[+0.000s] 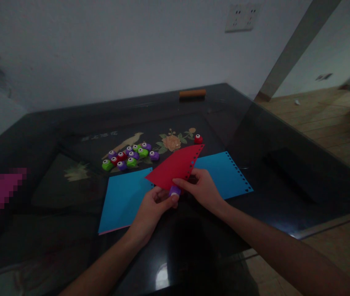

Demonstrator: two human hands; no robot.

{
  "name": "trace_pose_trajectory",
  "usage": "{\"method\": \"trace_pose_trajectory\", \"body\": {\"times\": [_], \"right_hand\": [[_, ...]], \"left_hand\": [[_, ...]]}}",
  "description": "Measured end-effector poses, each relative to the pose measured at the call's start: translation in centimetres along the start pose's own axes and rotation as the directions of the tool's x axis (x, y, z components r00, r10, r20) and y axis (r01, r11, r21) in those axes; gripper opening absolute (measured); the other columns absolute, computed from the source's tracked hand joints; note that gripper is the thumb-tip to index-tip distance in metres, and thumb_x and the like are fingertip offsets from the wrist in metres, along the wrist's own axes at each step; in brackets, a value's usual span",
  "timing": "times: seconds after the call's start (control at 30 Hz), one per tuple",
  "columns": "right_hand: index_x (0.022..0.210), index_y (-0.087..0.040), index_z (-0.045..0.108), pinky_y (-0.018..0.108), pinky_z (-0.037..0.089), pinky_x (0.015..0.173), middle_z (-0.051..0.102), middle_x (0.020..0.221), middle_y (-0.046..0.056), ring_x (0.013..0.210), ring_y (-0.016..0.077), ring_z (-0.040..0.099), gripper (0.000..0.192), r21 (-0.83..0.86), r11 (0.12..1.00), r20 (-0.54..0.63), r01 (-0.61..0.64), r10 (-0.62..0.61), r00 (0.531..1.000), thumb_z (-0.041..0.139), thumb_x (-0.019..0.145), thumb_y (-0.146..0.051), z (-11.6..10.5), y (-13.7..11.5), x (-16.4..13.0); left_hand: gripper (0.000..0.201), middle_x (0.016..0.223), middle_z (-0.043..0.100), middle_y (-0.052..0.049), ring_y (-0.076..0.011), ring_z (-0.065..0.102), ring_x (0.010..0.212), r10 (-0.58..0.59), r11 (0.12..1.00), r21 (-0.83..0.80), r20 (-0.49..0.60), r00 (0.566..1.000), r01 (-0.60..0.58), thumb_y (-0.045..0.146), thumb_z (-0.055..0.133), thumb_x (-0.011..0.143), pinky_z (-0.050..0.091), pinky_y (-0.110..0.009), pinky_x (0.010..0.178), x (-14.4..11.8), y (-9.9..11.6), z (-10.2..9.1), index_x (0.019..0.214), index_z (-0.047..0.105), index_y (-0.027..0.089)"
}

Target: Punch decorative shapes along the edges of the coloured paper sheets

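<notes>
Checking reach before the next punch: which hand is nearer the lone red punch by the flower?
Right. The right hand sits below the lone red punch, holding the red sheet; the left hand is farther down-left, at the purple punch.

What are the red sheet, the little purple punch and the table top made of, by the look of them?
The red sheet looks like matte paper or thin card: flat, with punched holes along one edge. The purple punch seems to be glossy moulded plastic. The table top appears to be dark glass, since it mirrors the light.
</notes>
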State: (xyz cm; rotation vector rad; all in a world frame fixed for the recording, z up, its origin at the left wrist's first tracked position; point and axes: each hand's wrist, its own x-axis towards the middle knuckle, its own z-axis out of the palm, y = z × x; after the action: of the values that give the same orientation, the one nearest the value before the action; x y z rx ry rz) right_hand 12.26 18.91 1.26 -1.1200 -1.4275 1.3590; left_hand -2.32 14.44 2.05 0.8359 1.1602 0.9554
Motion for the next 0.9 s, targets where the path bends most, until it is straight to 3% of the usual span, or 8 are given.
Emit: {"method": "trace_pose_trajectory", "body": {"times": [0.47, 0.9], "right_hand": [[0.085, -0.016, 0.068, 0.032, 0.051, 0.065, 0.071, 0.084, 0.006, 0.074, 0.0209, 0.065, 0.026, -0.005, 1.0, 0.014, 0.012, -0.012, 1.0, 0.069, 0.071, -0.038, -0.14, 0.02, -0.05], [0.087, -0.015, 0.068, 0.034, 0.052, 0.069, 0.071, 0.086, 0.007, 0.077, 0.0219, 0.066, 0.025, -0.001, 1.0, 0.017, 0.024, -0.024, 1.0, 0.068, 0.072, -0.035, -0.1, 0.04, -0.09]], "left_hand": [[0.026, 0.063, 0.06, 0.001, -0.0127, 0.053, 0.062, 0.009, 1.0, -0.024, -0.026, 1.0, -0.01, 0.032, 0.077, 0.064, 0.041, -0.023, 0.061, 0.18, -0.31, 0.02, 0.076, 0.062, 0.014], [0.024, 0.068, 0.061, 0.001, -0.0112, 0.05, 0.062, -0.007, 0.997, -0.083, -0.005, 1.0, 0.006, 0.027, 0.077, 0.064, 0.04, -0.023, 0.062, -0.02, 0.08, 0.26, 0.081, 0.065, 0.014]]}}
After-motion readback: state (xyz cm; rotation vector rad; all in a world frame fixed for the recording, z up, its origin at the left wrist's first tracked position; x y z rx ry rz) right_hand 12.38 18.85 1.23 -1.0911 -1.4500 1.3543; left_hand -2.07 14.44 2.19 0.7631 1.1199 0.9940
